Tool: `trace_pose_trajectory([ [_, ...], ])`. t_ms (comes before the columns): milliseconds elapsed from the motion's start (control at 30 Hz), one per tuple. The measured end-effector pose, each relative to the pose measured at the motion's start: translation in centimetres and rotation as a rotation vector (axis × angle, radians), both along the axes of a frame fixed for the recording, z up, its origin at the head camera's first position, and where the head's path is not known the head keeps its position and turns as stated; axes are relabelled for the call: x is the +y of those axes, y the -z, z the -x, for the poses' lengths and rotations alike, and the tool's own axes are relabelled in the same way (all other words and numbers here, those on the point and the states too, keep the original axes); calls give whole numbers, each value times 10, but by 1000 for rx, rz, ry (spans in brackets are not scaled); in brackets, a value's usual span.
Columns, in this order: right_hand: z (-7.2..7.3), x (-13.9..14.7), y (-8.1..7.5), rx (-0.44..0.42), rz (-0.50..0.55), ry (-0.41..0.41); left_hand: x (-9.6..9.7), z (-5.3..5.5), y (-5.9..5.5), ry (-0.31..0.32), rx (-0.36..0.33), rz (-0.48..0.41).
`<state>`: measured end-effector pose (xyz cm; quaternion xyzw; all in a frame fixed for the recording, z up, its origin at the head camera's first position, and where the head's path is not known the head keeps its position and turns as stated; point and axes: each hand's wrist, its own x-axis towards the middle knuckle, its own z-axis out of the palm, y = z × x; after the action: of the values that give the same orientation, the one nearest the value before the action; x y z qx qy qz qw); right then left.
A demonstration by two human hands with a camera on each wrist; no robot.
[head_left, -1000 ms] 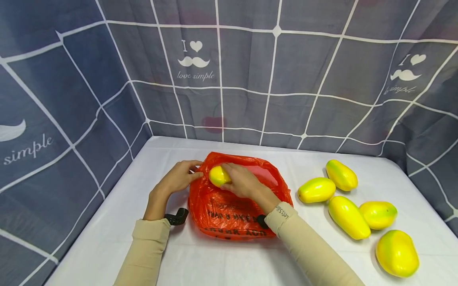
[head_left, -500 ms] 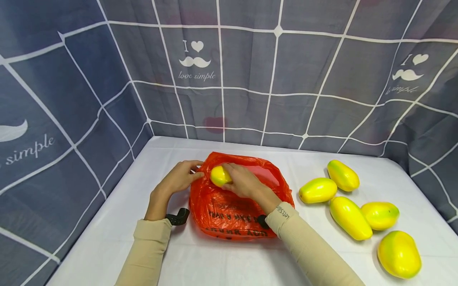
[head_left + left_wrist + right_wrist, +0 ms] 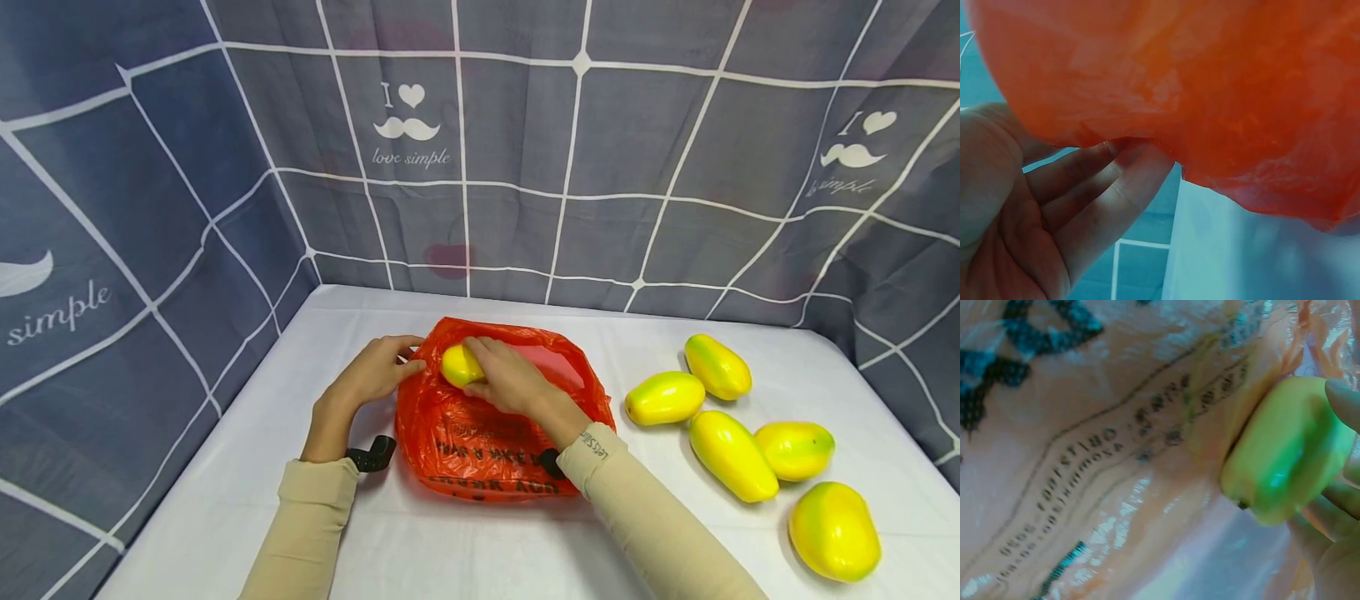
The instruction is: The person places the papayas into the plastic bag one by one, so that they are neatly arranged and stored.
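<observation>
A red plastic bag [image 3: 480,458] with dark printing lies on the white table, its mouth held wide. My left hand [image 3: 375,372] pinches the bag's left rim; in the left wrist view, the fingers [image 3: 1116,194] reach to the red film's edge, which covers their tips. Inside the mouth, my right hand [image 3: 506,375] grips a yellow mango [image 3: 459,367] by its right side. Up close in the right wrist view, the mango [image 3: 1285,450] has a greenish look and a dark stem spot, with thumb and fingers around it and the printed film alongside.
Several more mangoes lie on the table to the right of the bag, the nearest one [image 3: 834,532] at the front right and another [image 3: 665,398] close to the bag. A grey patterned curtain [image 3: 510,225] stands along the back and left edges of the white table [image 3: 420,550].
The hands, bag and mango keep almost the same positions; the head view shifts only slightly. My right hand keeps its grip on the mango.
</observation>
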<state>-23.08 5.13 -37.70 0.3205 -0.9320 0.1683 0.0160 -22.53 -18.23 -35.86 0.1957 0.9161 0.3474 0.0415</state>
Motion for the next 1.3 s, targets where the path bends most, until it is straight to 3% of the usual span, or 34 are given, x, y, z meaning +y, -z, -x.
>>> trace_pose_trajectory([
  [367, -16, 2, -33, 4, -57, -28, 0, 1, 0, 2, 11, 8],
  [667, -42, 17, -55, 32, 23, -12, 0, 3, 1, 0, 18, 16],
  [833, -56, 29, -62, 40, 65, 5, 0, 2, 2, 0, 17, 14],
  [1033, -68, 54, -67, 33, 192, 43, 1, 2, 2, -2, 13, 12],
  [1300, -76, 84, -62, 2, 257, 129, 1, 2, 2, -12, 3, 22],
])
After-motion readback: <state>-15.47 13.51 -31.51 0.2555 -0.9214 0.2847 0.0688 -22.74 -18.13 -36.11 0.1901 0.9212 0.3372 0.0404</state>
